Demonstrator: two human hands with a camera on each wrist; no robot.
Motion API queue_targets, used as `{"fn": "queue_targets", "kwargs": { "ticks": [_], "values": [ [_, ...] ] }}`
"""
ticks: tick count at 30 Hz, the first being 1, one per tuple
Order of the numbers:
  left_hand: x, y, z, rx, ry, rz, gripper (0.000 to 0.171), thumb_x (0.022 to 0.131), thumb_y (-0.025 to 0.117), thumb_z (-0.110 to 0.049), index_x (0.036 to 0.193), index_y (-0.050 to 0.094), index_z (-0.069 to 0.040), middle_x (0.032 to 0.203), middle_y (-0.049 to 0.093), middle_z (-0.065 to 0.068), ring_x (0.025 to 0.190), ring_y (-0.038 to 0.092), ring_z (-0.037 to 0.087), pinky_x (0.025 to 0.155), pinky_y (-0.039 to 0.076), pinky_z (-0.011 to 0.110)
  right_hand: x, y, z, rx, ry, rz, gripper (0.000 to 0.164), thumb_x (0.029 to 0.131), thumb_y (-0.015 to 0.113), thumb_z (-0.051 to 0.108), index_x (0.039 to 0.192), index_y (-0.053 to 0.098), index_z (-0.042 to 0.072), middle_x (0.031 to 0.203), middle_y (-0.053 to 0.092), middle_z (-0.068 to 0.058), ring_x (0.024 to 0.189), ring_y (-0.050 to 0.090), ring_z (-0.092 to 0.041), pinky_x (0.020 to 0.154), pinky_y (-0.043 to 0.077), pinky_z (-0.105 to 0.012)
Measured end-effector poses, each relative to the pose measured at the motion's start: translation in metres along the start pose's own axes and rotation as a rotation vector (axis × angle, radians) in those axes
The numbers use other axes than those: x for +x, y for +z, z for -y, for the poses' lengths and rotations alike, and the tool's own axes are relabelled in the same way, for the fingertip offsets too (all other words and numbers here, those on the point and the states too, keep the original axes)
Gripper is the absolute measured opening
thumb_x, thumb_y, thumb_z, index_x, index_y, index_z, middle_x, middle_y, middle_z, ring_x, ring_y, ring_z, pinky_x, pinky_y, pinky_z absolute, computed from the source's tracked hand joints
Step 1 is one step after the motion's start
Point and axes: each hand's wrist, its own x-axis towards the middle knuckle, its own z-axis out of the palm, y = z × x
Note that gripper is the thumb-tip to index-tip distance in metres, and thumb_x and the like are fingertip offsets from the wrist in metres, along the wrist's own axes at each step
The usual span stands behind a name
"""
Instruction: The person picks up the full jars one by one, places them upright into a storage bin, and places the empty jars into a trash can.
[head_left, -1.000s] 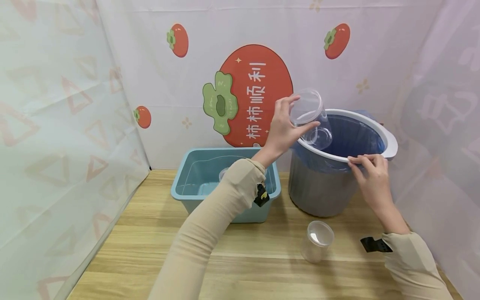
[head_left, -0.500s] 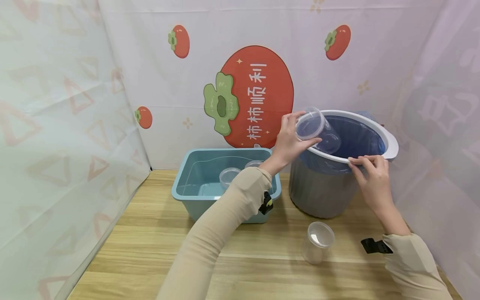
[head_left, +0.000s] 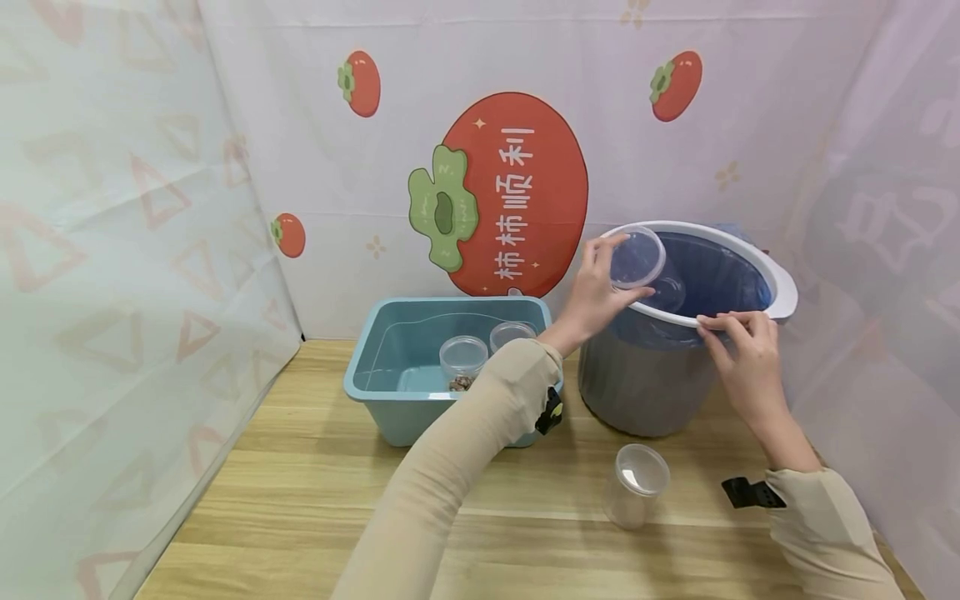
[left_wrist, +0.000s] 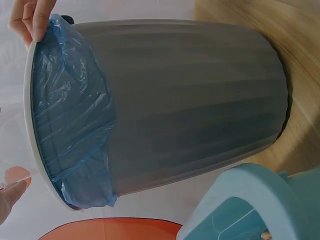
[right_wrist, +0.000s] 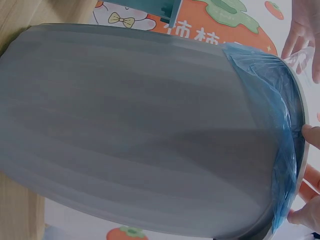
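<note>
My left hand (head_left: pixel 592 292) holds a clear plastic jar (head_left: pixel 637 260) between thumb and fingers. The jar is tilted, its mouth toward me and its base inside the opening of a grey trash can (head_left: pixel 641 387). A white rim ring (head_left: pixel 780 283) tops the can, and a blue plastic bag (head_left: pixel 723 279) lines it, folded down outside. At the front right of the rim, my right hand (head_left: pixel 746 358) pinches the ring and bag edge; in the right wrist view its fingers (right_wrist: pixel 311 182) lie along the rim. No contents show in the held jar.
Left of the can stands a light-blue basin (head_left: pixel 360 375). Inside it are a clear jar (head_left: pixel 462 354) with small brown pieces low down and another clear jar (head_left: pixel 512 333). One more clear jar (head_left: pixel 636 487) stands on the wooden table (head_left: pixel 300 517) in front.
My left hand has moved down and slightly right, lowering the jar's base further into the can. The jars in the basin have come out from behind my arm. My right hand has stayed put.
</note>
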Motion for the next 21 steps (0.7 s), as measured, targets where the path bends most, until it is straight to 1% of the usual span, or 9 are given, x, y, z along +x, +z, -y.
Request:
{"fn": "queue_targets", "kwargs": {
  "ticks": [3,6,8,10,14,17,21],
  "values": [
    [-0.004,0.002,0.002,0.043,-0.021,0.036,0.063,0.069,0.076,-0.022,0.122,0.046,-0.005,0.115,0.042,0.012,0.101,0.05,0.02,0.085,0.038,0.015,0.0,0.001,0.0,0.003,-0.002,-0.006,0.022,0.066,0.067,-0.015,0.086,0.063,-0.007,0.091,0.049,-0.027,0.088,0.042,-0.042,0.077,0.027,-0.046],
    [-0.012,0.003,0.005,0.091,-0.044,0.075,0.05,0.076,0.071,-0.021,0.119,0.051,-0.007,0.112,0.047,0.01,0.099,0.051,0.018,0.084,0.039,0.016,0.0,0.001,0.0,0.002,-0.002,-0.003,0.022,0.066,0.067,-0.015,0.086,0.063,-0.007,0.09,0.048,-0.027,0.088,0.042,-0.042,0.077,0.027,-0.046],
    [-0.019,0.004,0.008,0.117,-0.038,0.07,0.041,0.078,0.068,-0.02,0.115,0.054,-0.007,0.108,0.05,0.009,0.098,0.051,0.017,0.084,0.039,0.018,0.0,0.001,0.0,0.002,0.0,-0.004,0.022,0.066,0.067,-0.015,0.087,0.063,-0.007,0.09,0.048,-0.027,0.088,0.042,-0.042,0.077,0.027,-0.045],
    [-0.027,0.004,0.009,0.12,-0.03,0.048,0.034,0.08,0.066,-0.019,0.11,0.057,-0.007,0.105,0.052,0.008,0.098,0.051,0.016,0.083,0.038,0.019,0.0,0.0,0.0,0.003,0.002,-0.001,0.022,0.066,0.067,-0.016,0.087,0.063,-0.007,0.09,0.048,-0.027,0.087,0.042,-0.042,0.077,0.027,-0.045],
    [-0.043,0.003,0.01,0.09,-0.001,-0.012,0.025,0.08,0.065,-0.016,0.102,0.059,-0.007,0.1,0.053,0.006,0.097,0.051,0.016,0.086,0.037,0.018,0.0,0.001,0.0,0.008,0.004,-0.006,0.022,0.066,0.067,-0.016,0.086,0.063,-0.007,0.089,0.049,-0.027,0.087,0.042,-0.041,0.077,0.027,-0.045],
    [-0.053,0.002,0.011,0.04,0.002,-0.026,0.022,0.08,0.064,-0.013,0.1,0.06,-0.006,0.099,0.053,0.007,0.096,0.051,0.017,0.086,0.037,0.018,0.0,0.001,-0.001,0.009,0.001,-0.009,0.022,0.066,0.067,-0.016,0.086,0.063,-0.007,0.089,0.049,-0.026,0.087,0.042,-0.041,0.077,0.027,-0.045],
    [-0.067,0.0,0.013,-0.018,-0.014,-0.016,0.021,0.08,0.063,-0.011,0.1,0.06,-0.005,0.099,0.053,0.009,0.096,0.052,0.018,0.085,0.039,0.019,0.0,0.001,-0.001,0.011,0.0,-0.004,0.022,0.066,0.067,-0.015,0.087,0.063,-0.007,0.09,0.049,-0.026,0.087,0.042,-0.041,0.078,0.027,-0.044]
  ]
}}
